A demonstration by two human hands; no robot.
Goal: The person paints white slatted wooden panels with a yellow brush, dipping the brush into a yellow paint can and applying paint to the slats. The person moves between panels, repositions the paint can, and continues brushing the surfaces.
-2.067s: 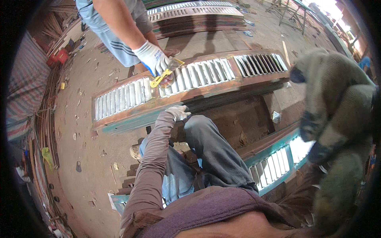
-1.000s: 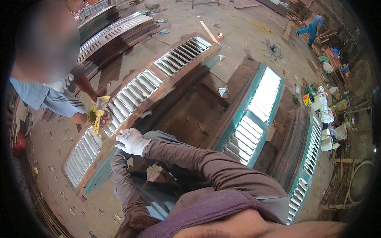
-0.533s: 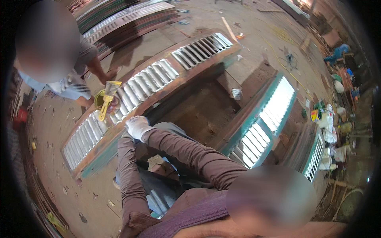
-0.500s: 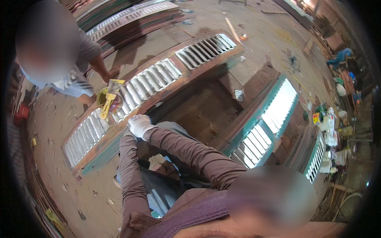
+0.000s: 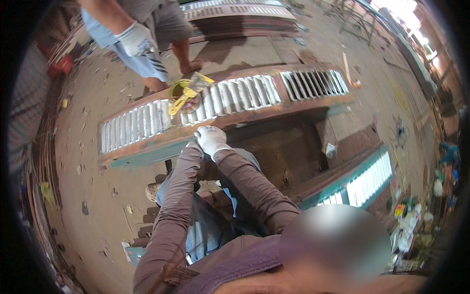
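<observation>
My right hand [image 5: 213, 140], in a white glove, is closed with its fingers curled, just at the near edge of a long louvred shutter panel [image 5: 235, 118]. What it grips, if anything, is hidden. My left hand [image 5: 194, 144] is against it, mostly covered by the right glove and sleeve. On the panel stands a round yellow-green can [image 5: 177, 88]. Lying across the can are a yellow-handled putty knife [image 5: 184, 101] and a second wide-bladed scraper [image 5: 198, 82]. The louvre slats look silvery white; the surrounding frame is brown on top and green along the side.
Across the panel a co-worker stands, one white-gloved hand [image 5: 137, 40] hanging by the thigh. A second green-framed shutter [image 5: 364, 181] lies at the right. Shutters are stacked [image 5: 240, 24] at the back. Bags and cans [image 5: 406, 225] crowd the right; a red container [image 5: 61, 64] sits far left.
My view has swung, so the panel and my hands appear further right. The co-worker's gloved hand has come into sight. My hands stay together at the panel's near edge.
</observation>
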